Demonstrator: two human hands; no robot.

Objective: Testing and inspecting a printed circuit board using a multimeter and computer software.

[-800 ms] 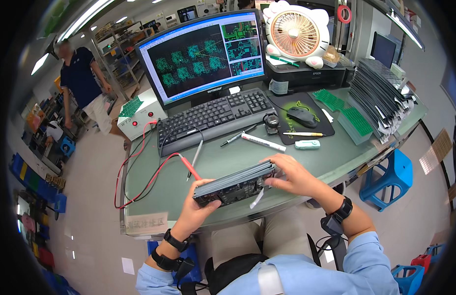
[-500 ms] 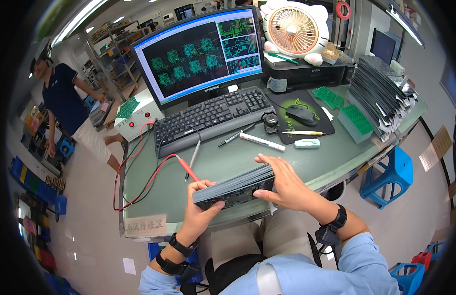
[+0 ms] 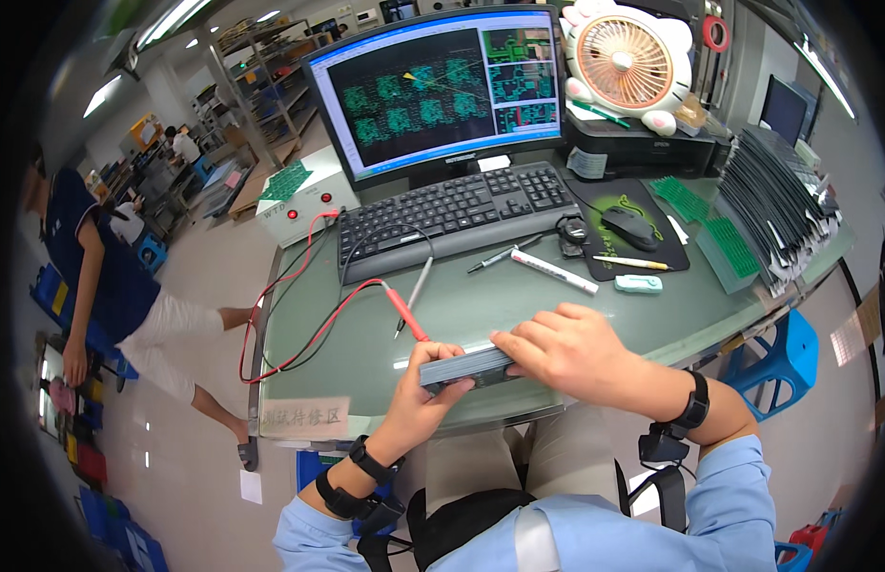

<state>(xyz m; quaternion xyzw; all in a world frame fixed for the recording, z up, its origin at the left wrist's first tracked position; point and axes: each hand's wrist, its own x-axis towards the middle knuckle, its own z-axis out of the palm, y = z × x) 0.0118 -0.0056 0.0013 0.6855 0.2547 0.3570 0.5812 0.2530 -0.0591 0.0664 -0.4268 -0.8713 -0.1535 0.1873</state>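
Our left hand grasps a circuit-board stack over the bench's near edge; our right hand, fingers curled, clasps its right end.

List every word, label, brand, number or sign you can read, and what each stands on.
Wording and brands are not copied here; only their places are given.
White box: dark lettering on its front.
Desk-corner label: dark characters.
Printer: pale lettering on its front.
Mouse pad: green lettering.
White marker: print too small to read.
Monitor: bezel mark blurred; screen text too small.
Keyboard: key legends too small.
Stack of boards: no readable text.
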